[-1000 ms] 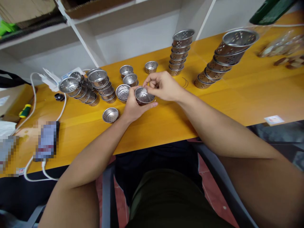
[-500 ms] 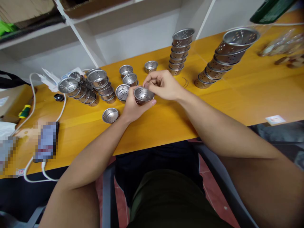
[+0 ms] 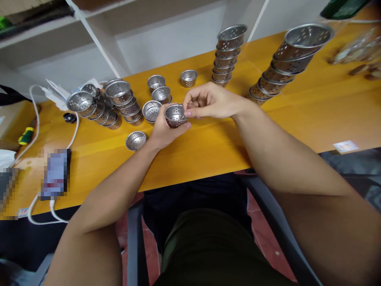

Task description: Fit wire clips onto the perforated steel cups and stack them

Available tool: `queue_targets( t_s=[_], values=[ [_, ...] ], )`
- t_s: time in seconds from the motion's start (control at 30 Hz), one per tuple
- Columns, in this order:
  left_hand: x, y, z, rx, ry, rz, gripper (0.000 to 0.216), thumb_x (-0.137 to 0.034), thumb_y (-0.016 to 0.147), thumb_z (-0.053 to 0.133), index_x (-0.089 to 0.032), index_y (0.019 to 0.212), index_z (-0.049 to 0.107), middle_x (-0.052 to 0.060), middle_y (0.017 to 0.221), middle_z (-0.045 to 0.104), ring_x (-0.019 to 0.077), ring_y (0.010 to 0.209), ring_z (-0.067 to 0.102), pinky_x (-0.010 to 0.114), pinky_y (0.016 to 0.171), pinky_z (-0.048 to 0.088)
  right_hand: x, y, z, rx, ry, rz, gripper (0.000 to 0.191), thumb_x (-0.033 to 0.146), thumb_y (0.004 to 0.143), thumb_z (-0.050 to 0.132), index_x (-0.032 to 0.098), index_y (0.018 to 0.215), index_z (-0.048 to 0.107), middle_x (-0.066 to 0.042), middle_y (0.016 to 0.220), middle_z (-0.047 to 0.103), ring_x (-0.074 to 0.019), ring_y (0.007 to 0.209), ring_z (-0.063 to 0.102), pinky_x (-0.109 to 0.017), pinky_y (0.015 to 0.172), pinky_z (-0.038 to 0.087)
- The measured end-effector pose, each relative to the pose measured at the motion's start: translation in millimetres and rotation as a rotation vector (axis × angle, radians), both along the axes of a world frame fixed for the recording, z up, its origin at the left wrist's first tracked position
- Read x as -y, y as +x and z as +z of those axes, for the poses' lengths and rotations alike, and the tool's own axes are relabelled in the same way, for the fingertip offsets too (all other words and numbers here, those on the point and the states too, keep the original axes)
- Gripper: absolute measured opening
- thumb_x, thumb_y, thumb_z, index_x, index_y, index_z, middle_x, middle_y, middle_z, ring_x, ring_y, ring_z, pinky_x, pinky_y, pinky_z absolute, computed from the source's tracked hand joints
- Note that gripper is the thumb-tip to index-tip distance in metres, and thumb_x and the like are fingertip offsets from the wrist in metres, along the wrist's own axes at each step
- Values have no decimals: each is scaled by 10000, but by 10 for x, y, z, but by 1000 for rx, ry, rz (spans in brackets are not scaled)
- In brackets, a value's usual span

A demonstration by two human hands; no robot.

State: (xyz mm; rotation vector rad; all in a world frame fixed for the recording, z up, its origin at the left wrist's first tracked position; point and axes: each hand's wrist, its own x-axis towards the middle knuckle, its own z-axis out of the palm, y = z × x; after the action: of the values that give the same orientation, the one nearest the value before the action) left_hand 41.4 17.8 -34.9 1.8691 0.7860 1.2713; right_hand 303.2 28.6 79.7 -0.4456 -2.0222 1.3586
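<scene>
My left hand [image 3: 164, 132] wraps the perforated metal cup [image 3: 174, 114] over the table [image 3: 193, 159], while my right thumb and fingertips [image 3: 187, 114] pinch together at its rim, on what I cannot tell. A steady left hold and small fingertip moves should serve best, clear of the loose cups [image 3: 161, 94] and stacks [image 3: 225, 62] beyond.

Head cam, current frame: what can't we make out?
All in the head view:
What the right hand may be pinching at the held cup: too small, partly covered by that hand.
Held cup's left side: behind the left hand.
Foot of the tall right stack: behind the right forearm.
Green object: cut by top edge.
Brown pieces: blurred, cut by right edge.
</scene>
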Motion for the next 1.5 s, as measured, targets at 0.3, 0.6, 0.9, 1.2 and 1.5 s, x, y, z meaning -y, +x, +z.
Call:
queue_targets(
  t_s=[0.3,0.6,0.9,1.2,1.5],
  values=[
    [9,-17,63,-22,100,43,1021,-916,954,1056,-338,1630,555,113,1489,755,370,1388,850,638,1262,726,113,-45,57,-35,-14,-25,598,650,889,1247,233,1015,837,-8,864,788,-177,761,691,-306,704,593],
    [5,-66,114,-52,80,59,1096,-873,940,1112,-356,1742,573,138,1526,738,452,1566,784,731,1374,679,154,-42,75,-20,95,-66,520,608,955,1205,246,1023,839,4,855,717,-183,779,628,-305,702,555],
    [-15,-79,40,-44,124,60,1036,-890,962,1078,-341,1695,594,139,1502,757,429,1489,825,714,1335,717,143,-31,60,-14,69,-36,514,610,984,1183,239,1034,831,7,846,703,-179,771,616,-307,702,548],
    [36,-51,124,-51,41,56,1012,-772,940,1158,-323,1673,624,126,1514,800,441,1560,822,726,1390,691,130,-33,60,-12,60,-17,565,672,1004,1174,219,1043,840,-4,863,752,-161,759,631,-295,686,520],
    [-36,-70,-33,-59,87,54,943,-791,999,1093,-311,1655,613,113,1522,815,371,1427,876,637,1292,747,48,-36,-32,-39,64,-17,623,768,945,1190,241,1068,881,9,847,758,-168,730,603,-325,671,501]
  ],
)
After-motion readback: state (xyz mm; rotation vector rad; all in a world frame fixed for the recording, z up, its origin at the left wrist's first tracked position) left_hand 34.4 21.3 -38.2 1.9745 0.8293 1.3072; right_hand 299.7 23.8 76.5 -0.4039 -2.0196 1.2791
